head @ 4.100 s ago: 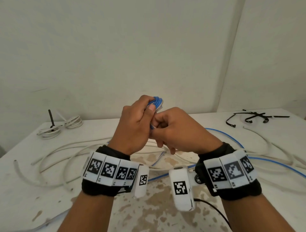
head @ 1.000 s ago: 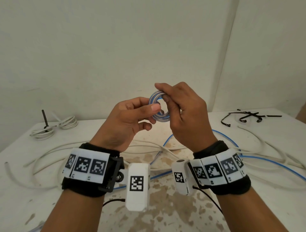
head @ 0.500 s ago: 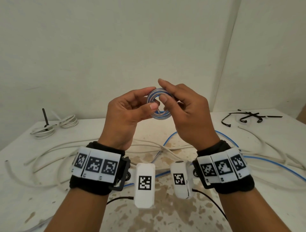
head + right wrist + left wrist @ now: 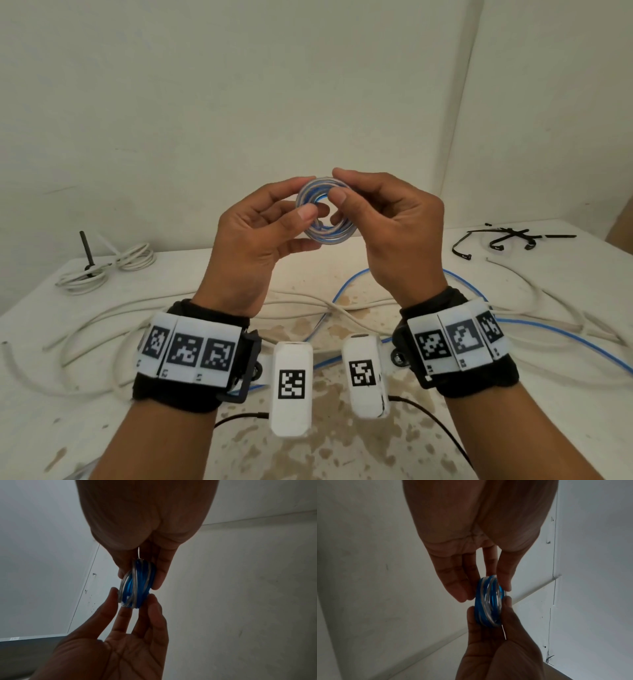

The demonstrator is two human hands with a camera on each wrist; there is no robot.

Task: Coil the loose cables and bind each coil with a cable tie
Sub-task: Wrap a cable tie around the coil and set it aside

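Observation:
A small tight coil of blue and white wire [image 4: 324, 211] is held up in the air in front of the wall, above the table. My left hand [image 4: 270, 219] pinches its left side between thumb and fingers. My right hand [image 4: 370, 209] pinches its right side, thumb in front over the ring's hole. The left wrist view shows the blue and white coil [image 4: 488, 601] edge-on between both hands' fingertips, and the right wrist view shows the coil [image 4: 137, 584] the same way. A thin white wire end [image 4: 139, 553] sticks out of it.
Loose white cables [image 4: 102, 325] and a blue cable [image 4: 548, 329] sprawl over the stained white table [image 4: 51, 428]. A bound white coil [image 4: 102, 270] lies at the back left. Black cable ties [image 4: 507, 240] lie at the back right. Walls stand close behind.
The hands rose from a tight clasp on the blue bundle; the coil now faces me as an open ring, and both hands have shifted their pinch round its rim.

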